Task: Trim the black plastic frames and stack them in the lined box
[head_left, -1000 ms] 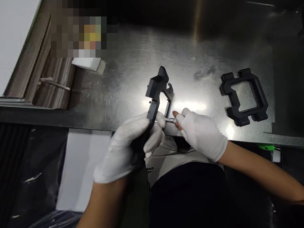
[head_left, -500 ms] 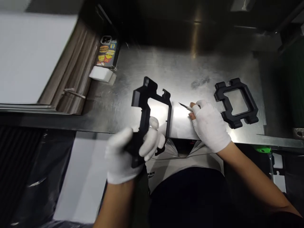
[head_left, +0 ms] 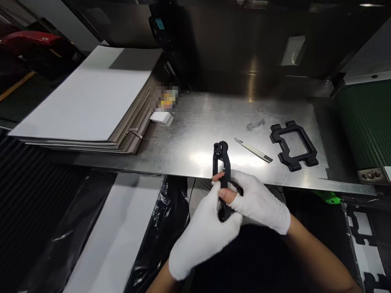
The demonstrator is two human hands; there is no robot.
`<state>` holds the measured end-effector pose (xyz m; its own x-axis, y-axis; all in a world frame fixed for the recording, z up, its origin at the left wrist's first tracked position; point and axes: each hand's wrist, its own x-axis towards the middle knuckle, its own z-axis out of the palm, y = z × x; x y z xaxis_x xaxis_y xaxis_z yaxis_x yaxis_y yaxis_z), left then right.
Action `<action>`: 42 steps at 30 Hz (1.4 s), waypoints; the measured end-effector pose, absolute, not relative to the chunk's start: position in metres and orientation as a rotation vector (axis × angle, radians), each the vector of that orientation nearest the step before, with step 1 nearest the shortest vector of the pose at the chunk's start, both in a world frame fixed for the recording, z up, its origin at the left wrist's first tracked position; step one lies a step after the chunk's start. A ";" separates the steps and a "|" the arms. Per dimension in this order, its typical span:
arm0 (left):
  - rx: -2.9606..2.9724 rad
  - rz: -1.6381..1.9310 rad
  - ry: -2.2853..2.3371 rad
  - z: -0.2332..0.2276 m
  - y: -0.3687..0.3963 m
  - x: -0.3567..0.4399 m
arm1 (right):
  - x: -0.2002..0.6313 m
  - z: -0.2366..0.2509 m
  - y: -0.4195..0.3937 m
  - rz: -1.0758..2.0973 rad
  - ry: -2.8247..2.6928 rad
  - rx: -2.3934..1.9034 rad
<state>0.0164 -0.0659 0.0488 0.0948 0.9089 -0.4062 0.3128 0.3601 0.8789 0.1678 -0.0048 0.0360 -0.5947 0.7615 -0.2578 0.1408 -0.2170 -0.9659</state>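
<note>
Black frame (head_left: 227, 167), now turned edge-on, sits between both hands: left hand (head_left: 207, 228) clamped round its lower end, right hand (head_left: 256, 199) pinching its side. Second frame (head_left: 284, 146) (untouched) lies beyond the right hand. Knife (head_left: 253, 150), just put down, rests ahead of the right hand, seemingly freeing it for two-handed handling.
</note>
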 end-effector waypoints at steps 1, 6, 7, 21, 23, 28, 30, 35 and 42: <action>1.160 0.644 1.457 0.049 -0.069 0.015 | 0.172 0.038 -0.004 1.863 -1.689 -1.094; 0.957 0.729 1.460 0.034 -0.110 -0.014 | 0.197 0.033 0.010 1.764 -2.033 -1.209; 0.917 0.746 1.473 0.029 -0.123 -0.021 | 0.196 0.027 0.016 1.694 -2.022 -1.275; 0.914 0.749 1.757 -0.020 -0.196 -0.062 | -0.099 -0.005 0.179 0.669 -2.609 -1.111; 0.862 0.763 1.755 -0.028 -0.200 -0.054 | -0.106 -0.010 0.178 0.625 -2.667 -1.057; 0.720 0.884 1.700 -0.050 -0.204 -0.052 | -0.048 -0.029 0.140 0.605 -2.786 -0.974; 0.740 0.883 1.647 -0.052 -0.202 -0.056 | -0.001 -0.030 0.110 0.639 -2.802 -0.991; 0.842 0.760 1.599 -0.048 -0.192 -0.056 | 0.107 -0.021 0.013 0.914 -2.481 -0.885; 0.917 0.552 1.518 -0.042 -0.181 -0.045 | 0.147 -0.035 -0.049 0.754 -2.407 -0.821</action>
<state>-0.0445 -0.1808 -0.0420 0.0296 0.8024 -0.5960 0.2326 0.5744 0.7849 0.1471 -0.0486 -0.0348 -0.7025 0.6621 0.2609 0.3950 0.6678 -0.6309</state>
